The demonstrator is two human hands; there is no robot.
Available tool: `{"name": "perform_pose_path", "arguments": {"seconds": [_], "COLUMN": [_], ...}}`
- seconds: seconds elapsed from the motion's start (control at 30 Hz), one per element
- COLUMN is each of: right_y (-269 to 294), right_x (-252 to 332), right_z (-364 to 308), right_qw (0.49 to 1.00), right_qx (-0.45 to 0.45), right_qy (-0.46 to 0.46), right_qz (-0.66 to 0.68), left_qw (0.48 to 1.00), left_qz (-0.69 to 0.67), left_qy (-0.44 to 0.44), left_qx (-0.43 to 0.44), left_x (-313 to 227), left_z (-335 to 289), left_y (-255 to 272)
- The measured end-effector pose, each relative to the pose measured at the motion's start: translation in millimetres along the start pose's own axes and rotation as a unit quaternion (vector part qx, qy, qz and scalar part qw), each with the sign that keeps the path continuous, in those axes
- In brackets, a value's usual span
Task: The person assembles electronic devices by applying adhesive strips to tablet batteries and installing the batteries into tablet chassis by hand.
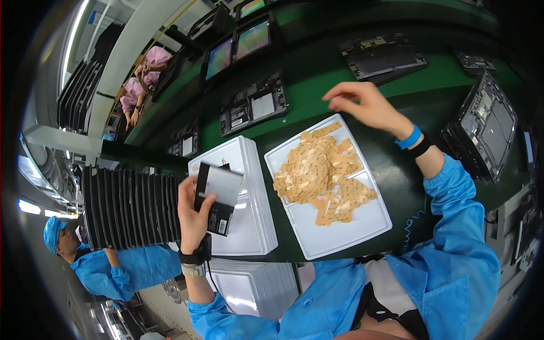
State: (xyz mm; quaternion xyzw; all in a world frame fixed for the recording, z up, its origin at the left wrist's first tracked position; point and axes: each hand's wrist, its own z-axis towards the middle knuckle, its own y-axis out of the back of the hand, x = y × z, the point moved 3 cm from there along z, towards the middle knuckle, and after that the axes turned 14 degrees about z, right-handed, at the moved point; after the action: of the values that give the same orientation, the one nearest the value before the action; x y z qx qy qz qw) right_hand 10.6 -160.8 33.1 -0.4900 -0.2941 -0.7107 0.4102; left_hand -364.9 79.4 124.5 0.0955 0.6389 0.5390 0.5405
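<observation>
My left hand (194, 212) grips a flat black battery pack (221, 190) with a pale grey panel and a small barcode label, thumb across its face. It is tilted above a stack of white plastic trays (262, 226). To the right, another white tray (317, 242) bears a heap of tan adhesive pieces (311, 167) with small green marks. Beyond that tray's far right corner, my right hand (368, 105) is raised over the green surface. Its fingers are loosely bent and apart, and nothing shows between them. A blue band and a black band circle the right wrist.
Opened black device housings (255, 105) lie along the green conveyor (309, 85), and another housing (487, 127) leans at the right. A row of dark trays (133, 207) stands at the left. Nearby are a person in blue (127, 272) and people in pink (133, 93).
</observation>
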Motion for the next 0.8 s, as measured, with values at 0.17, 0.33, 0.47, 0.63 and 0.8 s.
{"name": "perform_pose_path", "arguments": {"seconds": [0.17, 0.33, 0.47, 0.63, 0.8], "right_y": [-63.7, -30.5, -9.9, -10.7, -9.8], "right_x": [37.5, 18.1, 3.1, -21.5, -32.6], "right_z": [16.7, 20.9, 23.5, 30.0, 28.7], "right_qw": [0.966, 0.959, 0.950, 0.933, 0.956], "right_qx": [0.058, -0.145, -0.182, -0.163, -0.258], "right_qy": [-0.003, 0.053, 0.044, 0.006, -0.015], "right_qz": [0.251, 0.236, 0.249, 0.322, 0.139], "left_qw": [0.988, 0.960, 0.954, 0.913, 0.882], "left_qz": [-0.119, -0.259, -0.287, -0.401, -0.468], "left_qy": [-0.101, -0.105, -0.088, -0.065, -0.037], "left_qx": [0.006, 0.020, -0.008, 0.038, 0.033], "left_x": [-72.8, -87.4, -72.4, -66.8, -54.8], "left_z": [74.8, 136.8, 156.6, 158.2, 156.6], "left_y": [-71.0, -150.5, -193.5, -209.2, -223.2]}}
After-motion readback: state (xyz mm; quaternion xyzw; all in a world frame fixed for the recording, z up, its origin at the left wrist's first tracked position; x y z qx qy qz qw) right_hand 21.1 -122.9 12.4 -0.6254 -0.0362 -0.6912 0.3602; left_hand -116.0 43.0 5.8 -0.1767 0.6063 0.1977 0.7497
